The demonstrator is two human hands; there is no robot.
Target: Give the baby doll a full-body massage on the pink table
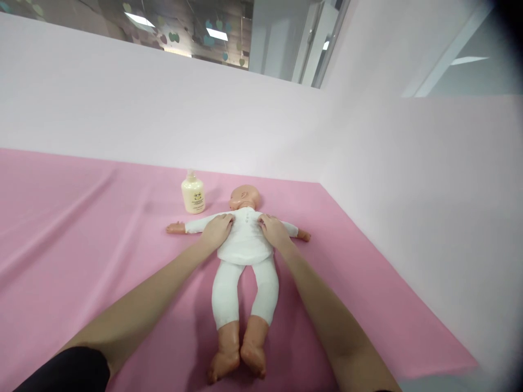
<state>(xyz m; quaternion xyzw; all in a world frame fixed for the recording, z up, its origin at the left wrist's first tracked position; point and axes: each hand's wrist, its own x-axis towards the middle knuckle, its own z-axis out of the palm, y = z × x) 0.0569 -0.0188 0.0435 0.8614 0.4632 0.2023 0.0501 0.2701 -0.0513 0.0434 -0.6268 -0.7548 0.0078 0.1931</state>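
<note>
Head view: lotion bottle (pixel 193 193) stands beyond the left hand (pixel 216 230). Left hand and right hand (pixel 274 231) rest flat, unclenched, on the baby doll (pixel 244 245) chest. Doll lies face-up between them; probably light, rigid-limbed, soft-clothed; grasp at torso.

Both bare forearms are stretching forward side by side and converging toward the doll (pixel 244 245). The left hand (pixel 216 230) is lying palm down on the doll's chest beside one shoulder, fingers spread flat. The right hand (pixel 274 231) is mirroring it at the other shoulder, fingers likewise flat, gripping nothing. A dark sleeve is covering the left upper arm.
</note>
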